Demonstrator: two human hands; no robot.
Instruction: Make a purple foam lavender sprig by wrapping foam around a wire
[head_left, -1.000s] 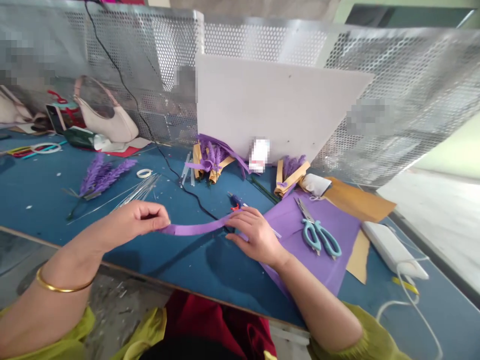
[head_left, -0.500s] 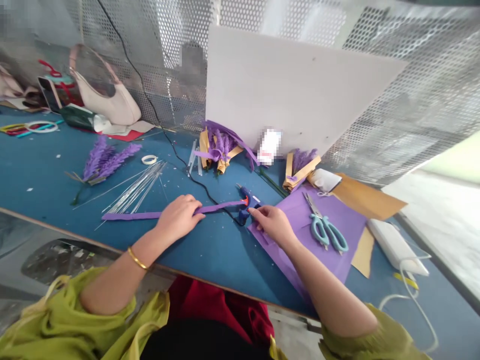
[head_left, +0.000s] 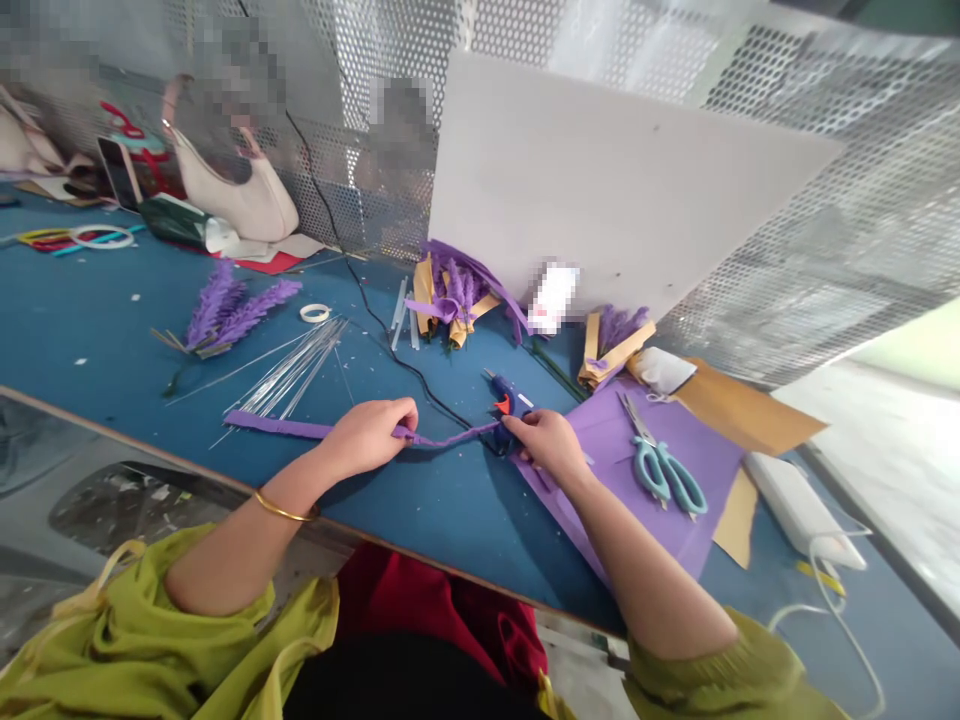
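Left hand (head_left: 373, 437): fingers pinched on purple strip (head_left: 452, 437). Right hand (head_left: 545, 447): fingertips clamped on same strip, beside glue gun (head_left: 514, 398).

Blue-topped bench (head_left: 420, 500), perforated metal mesh partition (head_left: 360, 130) behind it, pale blank board (head_left: 600, 170) leaning there, bright daylight at right, littered grey floor (head_left: 45, 620) below.

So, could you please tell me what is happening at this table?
The left hand and right hand both hold a narrow purple strip between them, just above the blue tabletop. A dark blue glue gun lies beside the right hand, and light-blue-handled scissors rest on a purple sheet.
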